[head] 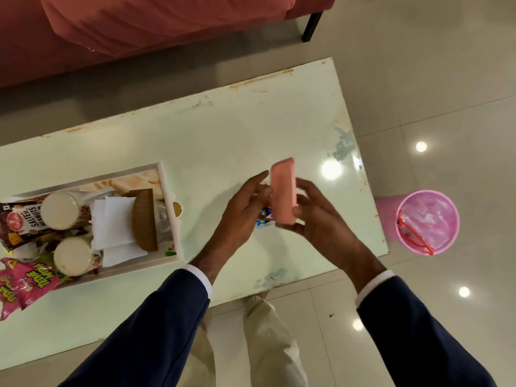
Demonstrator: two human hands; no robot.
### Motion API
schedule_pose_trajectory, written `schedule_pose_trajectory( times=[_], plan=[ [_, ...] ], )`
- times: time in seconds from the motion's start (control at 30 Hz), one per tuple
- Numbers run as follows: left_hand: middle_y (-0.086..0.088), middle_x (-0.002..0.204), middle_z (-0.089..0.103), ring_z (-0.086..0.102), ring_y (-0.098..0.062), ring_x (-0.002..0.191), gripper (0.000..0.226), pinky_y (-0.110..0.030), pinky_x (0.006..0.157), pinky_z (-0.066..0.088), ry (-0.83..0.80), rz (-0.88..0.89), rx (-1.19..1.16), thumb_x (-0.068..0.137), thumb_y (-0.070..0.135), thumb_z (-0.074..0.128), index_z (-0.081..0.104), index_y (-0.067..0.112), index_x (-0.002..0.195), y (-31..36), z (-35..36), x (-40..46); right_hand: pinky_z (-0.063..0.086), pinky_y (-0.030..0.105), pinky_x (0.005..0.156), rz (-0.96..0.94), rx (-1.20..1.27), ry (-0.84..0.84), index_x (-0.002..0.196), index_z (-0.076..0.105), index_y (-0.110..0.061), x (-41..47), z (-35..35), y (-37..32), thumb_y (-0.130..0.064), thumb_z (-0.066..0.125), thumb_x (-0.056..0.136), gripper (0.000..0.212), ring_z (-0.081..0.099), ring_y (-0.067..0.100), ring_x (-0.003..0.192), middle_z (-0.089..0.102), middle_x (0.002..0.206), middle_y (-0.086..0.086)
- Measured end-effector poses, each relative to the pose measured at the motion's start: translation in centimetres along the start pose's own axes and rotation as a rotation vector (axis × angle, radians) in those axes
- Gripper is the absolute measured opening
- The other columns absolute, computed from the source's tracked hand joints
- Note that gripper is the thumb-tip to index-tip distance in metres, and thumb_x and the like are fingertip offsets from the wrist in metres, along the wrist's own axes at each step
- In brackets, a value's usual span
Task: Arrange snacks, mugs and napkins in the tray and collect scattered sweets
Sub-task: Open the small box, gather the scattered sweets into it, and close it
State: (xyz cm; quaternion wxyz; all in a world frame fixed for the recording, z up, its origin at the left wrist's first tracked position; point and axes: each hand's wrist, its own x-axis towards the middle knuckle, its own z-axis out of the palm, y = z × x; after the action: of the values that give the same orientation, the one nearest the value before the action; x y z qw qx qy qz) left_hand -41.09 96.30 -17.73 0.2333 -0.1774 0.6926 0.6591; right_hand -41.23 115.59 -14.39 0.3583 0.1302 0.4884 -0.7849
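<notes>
Both hands work over the desk [223, 129]: the right hand [321, 216] pinches a pink box [283, 191] held up on edge, while the left hand [243, 210], fingers loosely spread, reaches against its side, so the tilted box could slip or tip, likely dropping any sweets it holds. A few wrapped sweets [264, 216] lie on the desk just below the box, between the two hands, well apart from the tray [167, 191] at the left, where mugs [60, 209], napkins [111, 222] and snack packets [25, 222] already sit.
</notes>
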Motion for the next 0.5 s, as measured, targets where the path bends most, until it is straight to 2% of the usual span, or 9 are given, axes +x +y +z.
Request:
schedule_pose_trajectory(
  times=[0.03, 0.1, 0.17, 0.23, 0.3, 0.33, 0.37, 0.43, 0.5],
  plan=[
    [0.007, 0.117, 0.071, 0.069, -0.006, 0.106, 0.037, -0.021, 0.082, 0.057, 0.014, 0.005, -0.008, 0.099, 0.038, 0.06, 0.058, 0.035, 0.136, 0.1, 0.3, -0.2, 0.056, 0.046, 0.095, 0.02, 0.02, -0.021, 0.138, 0.052, -0.024, -0.4, 0.6, 0.2, -0.014, 0.06, 0.088, 0.052, 0.065, 0.036, 0.117, 0.063, 0.129, 0.018],
    [0.013, 0.106, 0.07, 0.07, -0.008, 0.095, 0.031, -0.019, 0.071, 0.057, 0.116, 0.043, 0.079, 0.093, 0.042, 0.066, 0.061, 0.04, 0.123, 0.2, 0.4, -0.6, 0.058, 0.046, 0.09, 0.027, -0.048, 0.109, 0.129, 0.061, -0.018, -0.3, 1.3, 0.7, -0.012, 0.055, 0.093, 0.036, 0.068, 0.036, 0.111, 0.068, 0.121, 0.017],
    [0.016, 0.098, 0.068, 0.07, -0.015, 0.089, 0.019, -0.025, 0.063, 0.06, 0.204, 0.073, 0.204, 0.094, 0.034, 0.07, 0.061, 0.043, 0.109, -0.3, 0.0, -0.8, 0.062, 0.042, 0.082, 0.023, -0.278, 0.319, 0.117, 0.068, -0.014, 0.3, 1.3, 1.1, -0.014, 0.054, 0.099, 0.023, 0.071, 0.034, 0.105, 0.071, 0.112, 0.012],
    [0.016, 0.093, 0.066, 0.069, -0.019, 0.087, 0.017, -0.037, 0.067, 0.063, 0.234, 0.049, 0.264, 0.095, 0.025, 0.07, 0.064, 0.035, 0.107, -1.0, 0.0, -0.8, 0.062, 0.044, 0.082, 0.022, -0.558, 0.433, 0.114, 0.068, -0.013, 1.2, 1.0, 1.7, -0.019, 0.058, 0.099, 0.019, 0.07, 0.031, 0.099, 0.069, 0.109, 0.01],
    [0.014, 0.091, 0.064, 0.068, -0.015, 0.085, 0.026, -0.04, 0.073, 0.063, 0.245, 0.022, 0.334, 0.094, 0.02, 0.071, 0.067, 0.023, 0.12, -1.6, 0.1, -0.7, 0.059, 0.024, 0.076, 0.009, -0.775, 0.488, 0.118, 0.066, -0.016, 2.0, 0.8, 2.4, -0.02, 0.061, 0.097, 0.022, 0.067, 0.02, 0.085, 0.066, 0.104, 0.005],
    [0.013, 0.09, 0.064, 0.066, -0.009, 0.082, 0.035, -0.03, 0.074, 0.06, 0.253, 0.028, 0.393, 0.094, 0.019, 0.071, 0.065, 0.02, 0.128, -2.0, 0.1, -0.7, 0.052, 0.011, 0.066, -0.005, -0.829, 0.508, 0.121, 0.065, -0.018, 2.4, 0.8, 2.5, -0.019, 0.063, 0.096, 0.025, 0.064, 0.012, 0.078, 0.066, 0.099, 0.002],
    [0.013, 0.091, 0.065, 0.064, -0.003, 0.079, 0.044, -0.017, 0.074, 0.054, 0.258, 0.045, 0.455, 0.094, 0.019, 0.071, 0.061, 0.019, 0.137, -2.3, 0.1, -0.7, 0.047, 0.007, 0.061, -0.017, -0.855, 0.517, 0.123, 0.064, -0.02, 2.8, 0.9, 2.5, -0.018, 0.064, 0.095, 0.028, 0.061, 0.007, 0.073, 0.065, 0.095, 0.0],
    [0.007, 0.096, 0.068, 0.061, 0.001, 0.075, 0.053, -0.005, 0.069, 0.042, 0.245, 0.082, 0.561, 0.095, 0.022, 0.071, 0.053, 0.019, 0.145, -2.9, -0.1, -0.7, 0.051, 0.018, 0.067, -0.023, -0.885, 0.509, 0.121, 0.064, -0.021, 3.6, 0.8, 2.6, -0.016, 0.066, 0.093, 0.028, 0.061, 0.011, 0.073, 0.065, 0.094, 0.0],
    [0.002, 0.105, 0.07, 0.059, -0.001, 0.075, 0.052, -0.003, 0.068, 0.041, 0.234, 0.085, 0.612, 0.096, 0.02, 0.069, 0.053, 0.019, 0.145, -3.4, -0.3, -0.5, 0.057, 0.032, 0.076, -0.011, -0.952, 0.501, 0.119, 0.065, -0.018, 4.5, 0.7, 2.7, -0.015, 0.067, 0.092, 0.027, 0.065, 0.019, 0.081, 0.064, 0.101, 0.003]
  ],
)
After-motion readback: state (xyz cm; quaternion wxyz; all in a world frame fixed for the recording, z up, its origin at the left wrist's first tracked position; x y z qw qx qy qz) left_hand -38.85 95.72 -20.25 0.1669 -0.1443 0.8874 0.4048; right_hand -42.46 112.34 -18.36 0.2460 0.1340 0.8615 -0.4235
